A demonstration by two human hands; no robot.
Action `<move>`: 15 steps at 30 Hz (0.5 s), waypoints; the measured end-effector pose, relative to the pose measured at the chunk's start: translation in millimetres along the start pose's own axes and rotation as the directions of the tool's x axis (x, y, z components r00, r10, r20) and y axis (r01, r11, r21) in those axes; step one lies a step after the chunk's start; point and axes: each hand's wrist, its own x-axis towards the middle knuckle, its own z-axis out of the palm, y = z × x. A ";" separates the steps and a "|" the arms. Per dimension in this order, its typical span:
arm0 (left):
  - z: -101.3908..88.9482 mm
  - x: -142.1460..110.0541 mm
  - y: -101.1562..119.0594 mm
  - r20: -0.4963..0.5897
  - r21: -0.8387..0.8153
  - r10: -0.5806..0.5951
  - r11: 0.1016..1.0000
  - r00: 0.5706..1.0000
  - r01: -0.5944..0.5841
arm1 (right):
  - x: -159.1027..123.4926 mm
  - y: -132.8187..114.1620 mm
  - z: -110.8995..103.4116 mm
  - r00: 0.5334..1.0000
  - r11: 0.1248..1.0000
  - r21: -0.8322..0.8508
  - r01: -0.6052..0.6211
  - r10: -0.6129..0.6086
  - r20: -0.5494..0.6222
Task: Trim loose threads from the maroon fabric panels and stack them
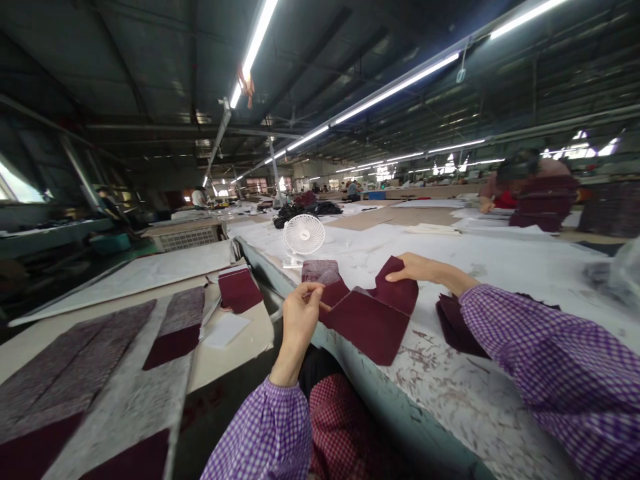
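Observation:
A maroon fabric piece [370, 323] with a notched upper edge hangs over the near edge of the white table. My right hand [417, 268] grips its upper right part between thumb and fingers. At its left edge, my left hand [301, 310] is closed in a pinch on the same cloth. Just beyond my left fingers lies a greyish-mauve fabric piece [320, 269], partly covered by the maroon one. A dark maroon fabric stack [457, 325] rests on the table under my right forearm, partly hidden by the sleeve.
A small white fan [303, 235] stands ahead on the white table [450, 393]. On the left table are a maroon fabric stack [240, 290], a white paper [227, 330] and mottled fabric panels [85, 353]. A gap separates the tables. A co-worker [530, 180] handles maroon cloth at far right.

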 end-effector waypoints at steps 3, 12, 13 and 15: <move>-6.6 -9.4 2.4 0.211 -0.210 -0.076 0.970 0.975 0.121 | 0.7 -3.4 -3.7 0.994 0.999 0.020 0.049 -0.051 0.099; -16.7 -10.8 -17.9 -0.040 -0.201 -0.045 0.979 0.998 0.036 | 11.9 -3.5 -2.5 0.995 0.995 0.085 0.052 -0.059 0.077; -17.3 -10.3 -18.0 -0.062 -0.221 -0.031 0.975 0.998 0.017 | 10.2 -4.9 -5.5 0.995 0.992 0.104 0.072 -0.079 0.063; -20.3 -9.6 -17.0 -0.156 -0.285 0.006 0.957 0.988 -0.051 | 4.0 -8.6 -14.4 0.993 0.985 0.132 0.108 -0.113 0.029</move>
